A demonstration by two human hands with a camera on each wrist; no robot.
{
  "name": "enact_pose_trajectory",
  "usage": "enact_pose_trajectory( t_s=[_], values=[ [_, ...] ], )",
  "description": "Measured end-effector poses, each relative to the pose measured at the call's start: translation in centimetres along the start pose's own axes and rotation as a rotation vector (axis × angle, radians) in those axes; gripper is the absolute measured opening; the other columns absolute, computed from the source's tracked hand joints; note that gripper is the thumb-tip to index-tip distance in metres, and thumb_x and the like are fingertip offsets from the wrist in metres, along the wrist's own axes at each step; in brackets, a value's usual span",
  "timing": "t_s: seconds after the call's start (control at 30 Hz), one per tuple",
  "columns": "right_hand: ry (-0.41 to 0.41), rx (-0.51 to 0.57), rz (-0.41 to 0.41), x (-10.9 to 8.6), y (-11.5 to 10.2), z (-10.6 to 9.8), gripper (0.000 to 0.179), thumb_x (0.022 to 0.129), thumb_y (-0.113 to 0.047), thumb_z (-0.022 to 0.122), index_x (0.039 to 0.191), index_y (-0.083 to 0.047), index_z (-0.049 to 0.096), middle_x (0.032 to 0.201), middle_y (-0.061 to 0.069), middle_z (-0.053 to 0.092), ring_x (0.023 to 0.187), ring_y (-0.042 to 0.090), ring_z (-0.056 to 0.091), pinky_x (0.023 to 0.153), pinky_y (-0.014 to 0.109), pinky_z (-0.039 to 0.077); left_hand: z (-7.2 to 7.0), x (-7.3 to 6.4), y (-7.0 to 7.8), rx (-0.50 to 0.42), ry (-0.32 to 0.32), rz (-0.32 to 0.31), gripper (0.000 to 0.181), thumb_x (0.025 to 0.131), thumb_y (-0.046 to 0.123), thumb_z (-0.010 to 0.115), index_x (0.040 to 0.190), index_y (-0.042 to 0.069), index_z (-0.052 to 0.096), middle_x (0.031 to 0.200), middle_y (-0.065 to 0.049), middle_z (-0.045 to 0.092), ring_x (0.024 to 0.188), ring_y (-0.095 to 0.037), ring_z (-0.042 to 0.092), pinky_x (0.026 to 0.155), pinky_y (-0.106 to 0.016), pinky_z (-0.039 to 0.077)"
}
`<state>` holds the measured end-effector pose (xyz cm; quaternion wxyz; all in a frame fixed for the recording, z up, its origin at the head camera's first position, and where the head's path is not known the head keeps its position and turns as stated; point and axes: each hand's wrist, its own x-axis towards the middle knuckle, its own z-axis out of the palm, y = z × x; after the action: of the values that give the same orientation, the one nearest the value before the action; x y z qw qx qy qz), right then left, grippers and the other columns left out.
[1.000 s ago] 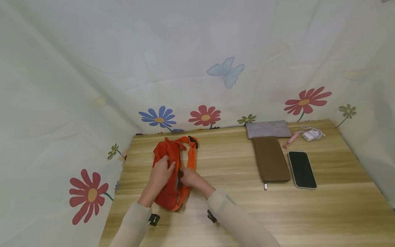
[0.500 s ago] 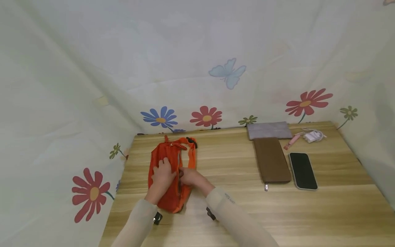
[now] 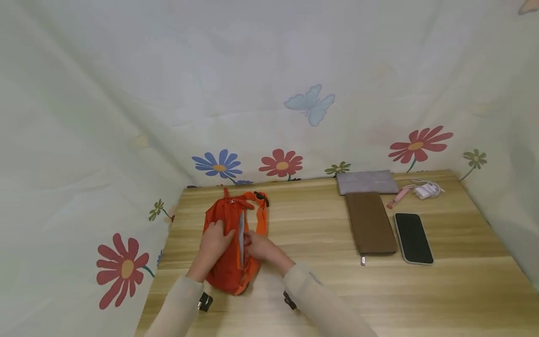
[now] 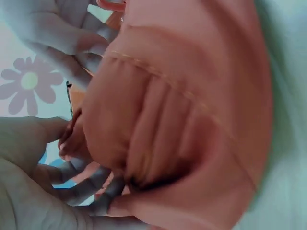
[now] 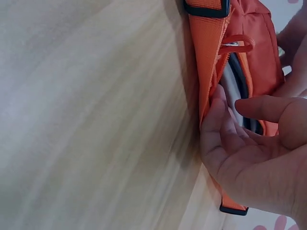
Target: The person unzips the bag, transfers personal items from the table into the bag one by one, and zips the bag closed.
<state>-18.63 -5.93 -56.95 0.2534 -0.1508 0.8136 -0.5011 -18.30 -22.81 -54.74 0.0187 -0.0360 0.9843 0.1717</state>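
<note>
An orange-red waist bag (image 3: 227, 271) lies on the left part of the table, its zipped side facing right. That opening gapes, and pale grey lining (image 3: 241, 229) shows in it. My left hand (image 3: 212, 245) grips the bag's front fabric; in the left wrist view its thumb and fingers (image 4: 86, 187) close round a bunched edge. My right hand (image 3: 263, 248) holds the right edge of the opening. In the right wrist view its fingers (image 5: 216, 120) curl in beside the orange strap (image 5: 205, 57), the thumb pointing at the lining. The innermost fingertips are hidden.
On the right lie a brown zipped wallet (image 3: 370, 224), a black-screened phone (image 3: 414, 238), a grey flat case (image 3: 366, 182), a small pink item (image 3: 397, 198) and a white charger with cable (image 3: 427, 190). Flower-printed cloth (image 3: 252, 117) walls the back and sides.
My left hand has shifted down and left on the bag, spreading and then bending its fingers. The opening gapes wider and shows more grey lining. My right hand stays at the opening.
</note>
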Motion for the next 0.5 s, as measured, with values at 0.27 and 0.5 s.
enact_pose_trajectory(
  t_s=[0.27,0.5],
  values=[
    [0.02,0.002,0.003,-0.6,0.6,0.0,0.063,0.086,0.01,0.057,0.147,0.002,0.045,0.123,0.015,0.067,0.089,0.016,0.063,0.067,0.024,0.044,1.1,-0.5,-0.2,0.002,-0.06,-0.04,0.065,0.105,0.047,0.049,0.137,-0.009,0.046,0.13,-0.038,0.04,0.104,-0.058,0.052,0.087,-0.069,0.044],
    [0.042,0.141,0.062,-2.2,2.2,0.0,0.058,0.088,0.003,0.059,0.143,0.002,0.04,0.126,0.015,0.063,0.086,0.023,0.065,0.062,0.031,0.05,1.9,0.9,0.1,-0.108,-0.13,0.173,0.058,0.105,0.035,0.054,0.143,-0.007,0.045,0.136,-0.034,0.038,0.109,-0.047,0.059,0.093,-0.057,0.049]
  ],
)
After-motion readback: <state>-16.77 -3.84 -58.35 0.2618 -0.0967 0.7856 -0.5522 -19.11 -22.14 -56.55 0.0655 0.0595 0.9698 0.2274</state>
